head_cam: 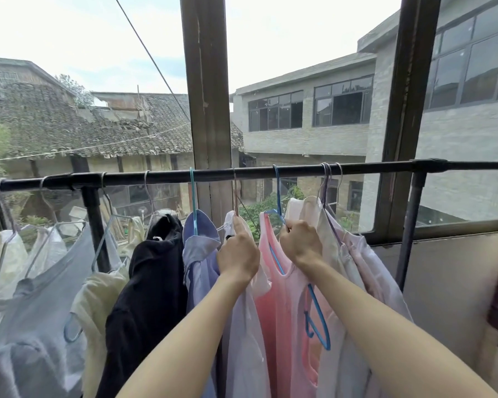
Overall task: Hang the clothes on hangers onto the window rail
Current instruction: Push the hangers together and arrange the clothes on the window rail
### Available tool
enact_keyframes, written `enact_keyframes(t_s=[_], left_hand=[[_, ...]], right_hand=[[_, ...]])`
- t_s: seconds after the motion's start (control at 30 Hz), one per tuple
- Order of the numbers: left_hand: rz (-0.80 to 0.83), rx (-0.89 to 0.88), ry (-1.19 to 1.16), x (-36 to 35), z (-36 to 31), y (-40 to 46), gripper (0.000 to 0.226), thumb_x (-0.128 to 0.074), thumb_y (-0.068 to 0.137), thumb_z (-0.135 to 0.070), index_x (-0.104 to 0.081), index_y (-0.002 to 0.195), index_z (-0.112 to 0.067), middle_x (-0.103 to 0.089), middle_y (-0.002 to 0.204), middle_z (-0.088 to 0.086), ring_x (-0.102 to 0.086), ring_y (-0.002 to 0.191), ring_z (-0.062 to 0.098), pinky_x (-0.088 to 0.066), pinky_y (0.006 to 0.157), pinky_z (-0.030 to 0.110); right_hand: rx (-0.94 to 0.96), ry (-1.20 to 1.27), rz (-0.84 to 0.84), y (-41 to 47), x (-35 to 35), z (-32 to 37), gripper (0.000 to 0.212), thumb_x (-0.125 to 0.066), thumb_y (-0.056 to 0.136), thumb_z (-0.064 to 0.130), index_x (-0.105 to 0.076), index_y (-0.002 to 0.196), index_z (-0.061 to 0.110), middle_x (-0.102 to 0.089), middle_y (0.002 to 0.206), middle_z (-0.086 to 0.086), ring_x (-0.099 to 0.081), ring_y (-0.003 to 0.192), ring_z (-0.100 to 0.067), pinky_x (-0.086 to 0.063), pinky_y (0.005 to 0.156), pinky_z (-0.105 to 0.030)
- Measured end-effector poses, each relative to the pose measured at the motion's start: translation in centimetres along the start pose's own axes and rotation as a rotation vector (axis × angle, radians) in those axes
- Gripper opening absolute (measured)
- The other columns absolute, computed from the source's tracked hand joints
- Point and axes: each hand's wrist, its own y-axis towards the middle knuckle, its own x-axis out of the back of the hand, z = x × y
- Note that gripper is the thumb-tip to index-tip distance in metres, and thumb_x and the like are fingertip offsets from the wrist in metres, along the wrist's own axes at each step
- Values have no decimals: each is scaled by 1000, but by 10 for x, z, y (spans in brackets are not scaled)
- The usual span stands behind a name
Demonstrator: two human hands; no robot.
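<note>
No text, label, brand, number or sign could be read anywhere in the view.

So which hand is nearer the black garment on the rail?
Left. The left hand grips a hanger just right of the black garment; the right hand is farther right, holding the blue hanger.
</note>
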Motion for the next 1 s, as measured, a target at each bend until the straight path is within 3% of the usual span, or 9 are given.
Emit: enact_keyframes(t_s=[0.3, 0.4, 0.47, 0.53, 0.6, 0.67, 0.8, 0.9, 1.0], left_hand=[[28, 5, -41, 3, 1, -1, 70, -32, 87, -2, 2, 148, -7, -60, 115, 19, -55, 104, 37, -39, 78, 38], [-99, -21, -137, 7, 0, 2, 58, -34, 92, -15, -16, 146, -8, -44, 134, 14, -47, 116, 32, -38, 91, 40], [-297, -82, -163, 9, -1, 5, 53, -35, 90, -25, -32, 140, -9, -43, 131, 11, -44, 117, 28, -38, 94, 40], [-401, -169, -209, 9, -9, 8, 54, -35, 83, -29, -43, 132, -8, -47, 124, 10, -45, 114, 26, -39, 94, 39], [-364, -249, -239, 5, -21, 9, 49, -40, 85, -24, -45, 130, -8, -48, 122, 11, -46, 114, 26, -38, 95, 37], [-252, -274, -243, -4, -34, 9, 49, -45, 88, -18, -38, 135, -8, -44, 127, 12, -43, 119, 26, -35, 98, 33], [14, -155, -229, -20, -57, 10, 65, -43, 89, -16, -13, 145, -4, -25, 140, 16, -34, 129, 30, -32, 104, 36], [171, -54, -252, -37, -67, 9, 72, -39, 89, -8, 4, 147, -6, -15, 150, 17, -27, 135, 31, -29, 107, 38], [142, 18, -310, -50, -70, 13, 74, -32, 85, 1, 7, 147, -8, -47, 134, 22, -52, 114, 34, -43, 91, 40]], right_hand=[[25, 7, 32, 0, -6, 0, 30, -37, 94, 20, -51, 69, 11, -54, 73, -8, -49, 73, -27, -33, 62, -29], [67, -24, -9, 2, 8, -1, 38, -31, 97, 26, -55, 71, 12, -57, 79, -11, -51, 77, -27, -34, 65, -30], [152, -74, -170, 8, 18, -7, 32, -33, 97, 22, -58, 83, 8, -59, 91, -15, -55, 87, -30, -36, 68, -32], [161, -215, -196, 14, 23, -16, 32, -35, 94, 17, -52, 118, 3, -54, 116, -18, -50, 110, -35, -41, 83, -38], [111, -407, -57, 18, 21, -22, 54, -35, 91, 10, -22, 143, 3, -42, 136, -19, -33, 130, -36, -33, 103, -41], [121, -538, -20, 18, 16, -25, 62, -36, 91, 6, -8, 146, 1, -32, 144, -18, -30, 134, -35, -32, 106, -38], [136, -622, -96, 27, 19, -35, 47, -40, 94, 8, -25, 136, -5, -43, 130, -20, -58, 106, -31, -47, 77, -34], [127, -689, -73, 37, 26, -55, 48, -38, 93, 9, -24, 137, -5, -63, 114, -13, -63, 102, -31, -47, 76, -33], [181, -688, -85, 46, 38, -75, 56, -39, 90, 4, -22, 143, 3, -65, 110, -13, -63, 100, -31, -48, 77, -35]])
